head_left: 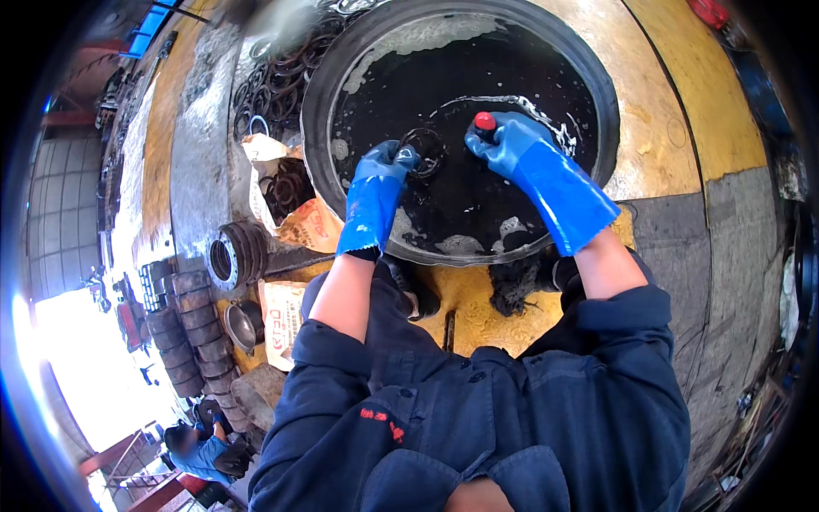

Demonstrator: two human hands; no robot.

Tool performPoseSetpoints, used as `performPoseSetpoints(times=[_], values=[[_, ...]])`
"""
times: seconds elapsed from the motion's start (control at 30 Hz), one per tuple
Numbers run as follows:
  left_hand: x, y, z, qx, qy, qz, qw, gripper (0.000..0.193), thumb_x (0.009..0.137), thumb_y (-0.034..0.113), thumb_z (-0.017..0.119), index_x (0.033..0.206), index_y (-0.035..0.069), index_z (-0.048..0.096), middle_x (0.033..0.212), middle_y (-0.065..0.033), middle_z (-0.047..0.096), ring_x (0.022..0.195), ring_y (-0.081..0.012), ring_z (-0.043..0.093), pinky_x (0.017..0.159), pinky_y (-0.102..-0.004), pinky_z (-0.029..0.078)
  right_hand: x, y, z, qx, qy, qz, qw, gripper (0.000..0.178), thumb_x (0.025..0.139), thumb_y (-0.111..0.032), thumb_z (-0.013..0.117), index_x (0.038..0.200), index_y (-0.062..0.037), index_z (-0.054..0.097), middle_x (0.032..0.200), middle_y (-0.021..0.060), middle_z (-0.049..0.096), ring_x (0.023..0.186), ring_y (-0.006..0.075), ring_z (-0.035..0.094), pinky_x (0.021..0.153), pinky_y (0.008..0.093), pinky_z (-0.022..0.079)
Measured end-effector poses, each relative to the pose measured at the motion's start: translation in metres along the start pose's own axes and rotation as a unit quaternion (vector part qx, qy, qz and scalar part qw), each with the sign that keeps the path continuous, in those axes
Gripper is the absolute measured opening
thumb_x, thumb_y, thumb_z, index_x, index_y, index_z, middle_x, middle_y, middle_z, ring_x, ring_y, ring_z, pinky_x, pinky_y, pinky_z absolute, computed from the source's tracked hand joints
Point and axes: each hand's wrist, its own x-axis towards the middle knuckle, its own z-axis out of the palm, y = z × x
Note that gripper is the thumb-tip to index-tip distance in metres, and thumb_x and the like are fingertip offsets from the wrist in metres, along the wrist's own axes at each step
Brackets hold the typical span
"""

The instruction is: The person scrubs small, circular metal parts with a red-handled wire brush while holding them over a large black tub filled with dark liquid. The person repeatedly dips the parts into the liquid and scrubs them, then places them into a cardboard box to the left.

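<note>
A round black tub (317, 128) is holding dark liquid (512, 64). Over it, the right hand (510, 141), fist closed, is gripping a red-ended handle (485, 120); the left hand (386, 162) is pinching a thin, dark, glistening ring (424, 130), its contact with the liquid staying unclear.

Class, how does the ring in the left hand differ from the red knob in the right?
The ring is dark with an open middle; the red knob is bright and looks solid. The left hand holds the ring at its edge; the red knob pokes from the right hand. Both are over the tub.
</note>
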Motion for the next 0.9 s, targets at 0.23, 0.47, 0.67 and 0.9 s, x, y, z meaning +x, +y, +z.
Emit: performPoseSetpoints(times=[0.23, 0.47, 0.67, 0.9], values=[[-0.006, 0.006, 0.007, 0.016, 0.025, 0.110, 0.993, 0.038, 0.101, 0.032, 0.071, 0.123, 0.001, 0.072, 0.106, -0.0080, 0.076, 0.096, -0.0147, 0.068, 0.087, -0.0284, 0.053, 0.000, 0.000, 0.037, 0.179, 0.136, -0.144, 0.964, 0.028, 0.094, -0.039, 0.074, 0.110, -0.0162, 0.079, 0.098, 0.0106, 0.078, 0.092, 0.0276, 0.075, 0.085, 0.0375, 0.058], [0.005, -0.010, 0.016, -0.097, 0.036, 0.125, 0.987, 0.041, 0.098, 0.028, 0.075, 0.127, -0.001, 0.069, 0.112, -0.0080, 0.075, 0.103, -0.0159, 0.068, 0.094, -0.0297, 0.052, 0.037, 0.024, 0.064, 0.475, -0.041, 0.131, 0.869, 0.036, 0.090, -0.039, 0.073, 0.101, -0.0044, 0.077, 0.090, 0.0081, 0.076, 0.081, 0.0186, 0.070, 0.080, 0.0331, 0.055], [-0.001, -0.006, 0.017, -0.137, 0.044, 0.127, 0.981, 0.040, 0.100, 0.030, 0.074, 0.125, -0.001, 0.070, 0.114, -0.0072, 0.076, 0.102, -0.0155, 0.069, 0.092, -0.0288, 0.053, 0.007, 0.003, 0.060, 0.474, -0.002, 0.002, 0.880, 0.033, 0.092, -0.038, 0.071, 0.103, -0.0071, 0.077, 0.088, 0.0076, 0.076, 0.082, 0.0200, 0.071, 0.080, 0.0336, 0.055], [0.005, -0.006, 0.011, -0.208, 0.026, 0.056, 0.976, 0.040, 0.097, 0.028, 0.076, 0.125, 0.001, 0.070, 0.103, -0.0071, 0.075, 0.085, -0.0140, 0.070, 0.075, -0.0271, 0.055, -0.009, -0.009, 0.043, 0.146, 0.281, -0.131, 0.939, 0.026, 0.088, -0.037, 0.081, 0.104, -0.0172, 0.080, 0.096, 0.0091, 0.078, 0.088, 0.0292, 0.076, 0.080, 0.0389, 0.061]])
